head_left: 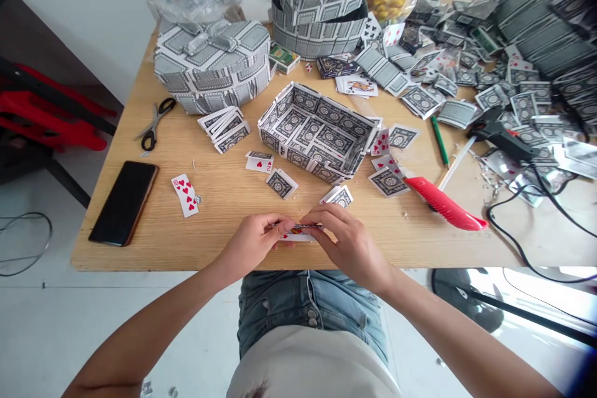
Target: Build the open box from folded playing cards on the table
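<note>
Both hands meet at the table's front edge around one playing card [298,235], its red-marked face partly in view. My left hand [256,239] is closed on the card's left end. My right hand [347,239] pinches its right end, with fingers over the top edge. Just beyond the hands is an open rectangular box [317,134] built from patterned cards. Between the box and my hands lie a folded card [282,183] and another bent card [340,196], close to my right fingers. The lower fingers of my left hand are mostly hidden.
Left are a phone [124,203], scissors [157,123] and a ten of hearts [185,194]. A lidded card box [212,65] stands behind. Right are red-handled scissors [445,202], a green pen [439,140], a black glue gun [504,137] with its cable, and heaped cards [457,113].
</note>
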A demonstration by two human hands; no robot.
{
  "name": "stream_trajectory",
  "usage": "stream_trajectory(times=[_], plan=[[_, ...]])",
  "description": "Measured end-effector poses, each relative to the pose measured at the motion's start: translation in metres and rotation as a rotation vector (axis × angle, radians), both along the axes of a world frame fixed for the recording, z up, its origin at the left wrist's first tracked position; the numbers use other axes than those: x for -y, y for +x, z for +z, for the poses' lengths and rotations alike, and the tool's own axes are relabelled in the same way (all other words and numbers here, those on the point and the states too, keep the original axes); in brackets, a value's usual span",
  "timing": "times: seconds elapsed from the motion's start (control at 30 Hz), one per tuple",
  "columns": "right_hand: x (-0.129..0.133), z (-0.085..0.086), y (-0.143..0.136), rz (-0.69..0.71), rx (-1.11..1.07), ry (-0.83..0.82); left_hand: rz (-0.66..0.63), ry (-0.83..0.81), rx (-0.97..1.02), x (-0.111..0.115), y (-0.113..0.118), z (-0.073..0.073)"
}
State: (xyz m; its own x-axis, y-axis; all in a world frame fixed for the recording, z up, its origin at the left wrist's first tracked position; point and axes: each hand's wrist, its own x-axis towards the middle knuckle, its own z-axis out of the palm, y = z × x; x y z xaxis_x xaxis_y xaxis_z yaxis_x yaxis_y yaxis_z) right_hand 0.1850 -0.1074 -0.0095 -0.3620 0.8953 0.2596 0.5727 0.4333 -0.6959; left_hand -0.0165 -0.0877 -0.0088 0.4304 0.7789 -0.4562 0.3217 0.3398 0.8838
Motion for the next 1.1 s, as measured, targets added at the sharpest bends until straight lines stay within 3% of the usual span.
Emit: stream_trajectory(times=[0.17, 0.4, 0.73, 1.1], plan=[[-0.001, -0.005, 0.006, -0.025, -0.112, -0.149, 0.047, 0.061, -0.042, 0.001, 0.007, 0.000], [-0.004, -0.005, 0.012, -0.008, -0.193, -0.495, 0.084, 0.073, 0.012, 0.001, 0.017, 0.002], [-0.009, -0.004, 0.014, -0.045, -0.213, -0.514, 0.045, 0.058, -0.042, -0.003, 0.023, -0.001], [-0.014, -0.016, 0.016, -0.065, -0.181, -0.491, 0.052, 0.086, -0.076, -0.006, 0.025, -0.006]])
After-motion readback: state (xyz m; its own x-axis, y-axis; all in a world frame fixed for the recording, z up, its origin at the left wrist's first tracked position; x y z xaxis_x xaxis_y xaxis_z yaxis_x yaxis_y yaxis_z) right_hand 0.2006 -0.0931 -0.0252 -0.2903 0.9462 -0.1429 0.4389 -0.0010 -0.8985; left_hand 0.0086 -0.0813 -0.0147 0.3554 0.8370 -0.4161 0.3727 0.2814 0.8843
